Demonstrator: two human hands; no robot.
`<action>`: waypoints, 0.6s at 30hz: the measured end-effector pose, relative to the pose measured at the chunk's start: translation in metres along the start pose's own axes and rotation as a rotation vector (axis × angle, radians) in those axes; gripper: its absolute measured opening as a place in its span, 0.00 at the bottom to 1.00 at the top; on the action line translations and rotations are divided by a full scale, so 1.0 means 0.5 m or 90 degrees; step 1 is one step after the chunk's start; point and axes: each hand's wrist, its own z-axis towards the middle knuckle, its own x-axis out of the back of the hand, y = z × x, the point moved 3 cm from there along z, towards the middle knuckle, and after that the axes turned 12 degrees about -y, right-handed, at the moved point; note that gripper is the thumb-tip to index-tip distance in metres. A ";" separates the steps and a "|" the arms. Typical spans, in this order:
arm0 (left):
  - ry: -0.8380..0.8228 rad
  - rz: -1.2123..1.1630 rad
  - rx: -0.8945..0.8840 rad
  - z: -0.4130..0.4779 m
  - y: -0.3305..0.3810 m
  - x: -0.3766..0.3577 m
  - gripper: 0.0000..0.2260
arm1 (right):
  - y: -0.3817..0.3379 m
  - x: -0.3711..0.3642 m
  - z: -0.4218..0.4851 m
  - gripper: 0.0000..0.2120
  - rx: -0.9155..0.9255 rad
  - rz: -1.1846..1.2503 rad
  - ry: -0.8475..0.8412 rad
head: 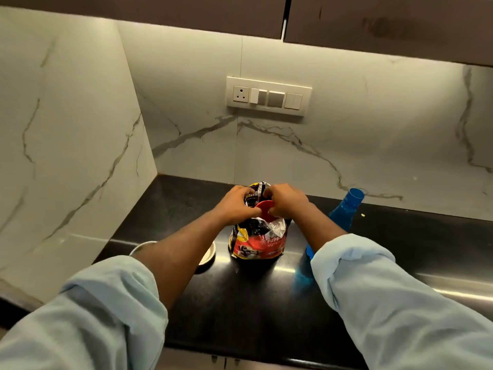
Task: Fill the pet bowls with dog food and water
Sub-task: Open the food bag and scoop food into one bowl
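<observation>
A red and black bag of puppy food (257, 243) stands upright on the black counter (240, 303). My left hand (234, 205) grips the left side of the bag's crumpled top. My right hand (286, 200) grips the right side of the top, with a round red piece (264, 209) showing between the two hands. A pale pet bowl (208, 256) sits to the left of the bag, mostly hidden under my left forearm. A blue plastic water bottle (344, 209) stands to the right of the bag, partly hidden behind my right forearm.
White marble-pattern walls close in the counter at the back and on the left. A switch and socket panel (268, 96) is on the back wall. Dark cabinets (373, 20) hang overhead. A steel strip (453, 287) runs along the counter at the right.
</observation>
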 end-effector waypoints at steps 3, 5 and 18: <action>-0.018 0.005 -0.013 -0.007 -0.007 -0.011 0.41 | -0.002 -0.003 -0.005 0.21 0.011 -0.056 -0.008; -0.031 -0.005 -0.031 -0.015 -0.009 -0.019 0.45 | -0.006 0.000 -0.007 0.19 0.031 -0.078 -0.021; -0.087 -0.001 -0.088 -0.080 -0.024 -0.054 0.67 | 0.021 0.000 -0.005 0.38 0.099 0.114 -0.329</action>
